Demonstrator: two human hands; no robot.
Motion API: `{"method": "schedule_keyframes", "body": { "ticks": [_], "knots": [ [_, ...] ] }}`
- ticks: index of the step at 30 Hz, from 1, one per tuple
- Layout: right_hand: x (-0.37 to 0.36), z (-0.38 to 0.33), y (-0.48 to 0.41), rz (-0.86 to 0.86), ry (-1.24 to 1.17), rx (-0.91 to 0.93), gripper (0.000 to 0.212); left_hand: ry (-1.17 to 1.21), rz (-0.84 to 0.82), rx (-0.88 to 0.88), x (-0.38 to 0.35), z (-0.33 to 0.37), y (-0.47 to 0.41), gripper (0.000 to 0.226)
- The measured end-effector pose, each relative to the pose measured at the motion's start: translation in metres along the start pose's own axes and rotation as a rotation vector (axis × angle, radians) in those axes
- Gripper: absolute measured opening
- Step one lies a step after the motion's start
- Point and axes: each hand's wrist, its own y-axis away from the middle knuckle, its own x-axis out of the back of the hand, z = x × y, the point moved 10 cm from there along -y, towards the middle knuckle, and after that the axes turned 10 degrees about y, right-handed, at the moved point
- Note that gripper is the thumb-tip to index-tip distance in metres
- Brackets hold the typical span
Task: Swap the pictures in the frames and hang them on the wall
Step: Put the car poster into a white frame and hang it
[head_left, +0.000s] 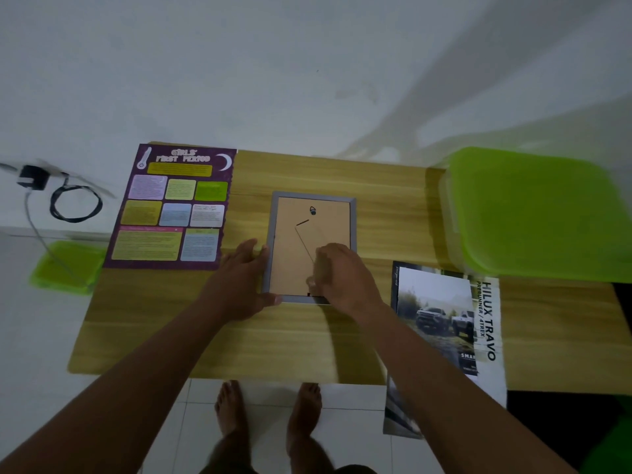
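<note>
Spanning the view, the worktop (301, 343) carries a green box (533, 213) beyond the right hand (342, 278), then a purple poster (171, 210) and a truck poster (444, 319). The frame (328, 217) lies face down between the hands. The left hand (239, 285) presses straight fingers against the frame's edge. The right hand is too blurred to tell its grip.

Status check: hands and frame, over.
Left hand braces frame edge. Right hand on backing, grip blurred. Frame face down on table. Purple poster, truck poster apart.
</note>
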Motion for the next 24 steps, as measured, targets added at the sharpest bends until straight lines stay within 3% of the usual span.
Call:
{"method": "schedule_keyframes", "body": {
  "ticks": [2, 4, 7, 12, 18, 24],
  "knots": [
    [0.010, 0.011, 0.002, 0.073, -0.009, -0.031, 0.043, -0.002, 0.016, 0.024, 0.004, 0.002, -0.002, 0.096],
    [0.016, 0.028, 0.001, 0.102, 0.023, -0.130, 0.042, 0.030, 0.108, 0.041, 0.015, 0.004, -0.006, 0.083],
    [0.008, 0.048, -0.004, 0.045, -0.029, -0.274, 0.044, 0.191, 0.235, 0.127, 0.025, 0.004, -0.014, 0.072],
    [-0.001, 0.057, -0.010, 0.011, -0.165, -0.367, 0.023, 0.448, 0.244, 0.154, 0.022, 0.012, -0.021, 0.055],
    [0.000, 0.060, -0.010, 0.035, -0.396, -0.399, 0.058, 0.716, 0.229, 0.211, 0.015, -0.002, -0.022, 0.054],
    [0.009, 0.062, -0.005, 0.034, -0.720, -0.432, 0.070, 0.969, 0.197, 0.197, 0.018, -0.003, -0.020, 0.069]
  ]
}}
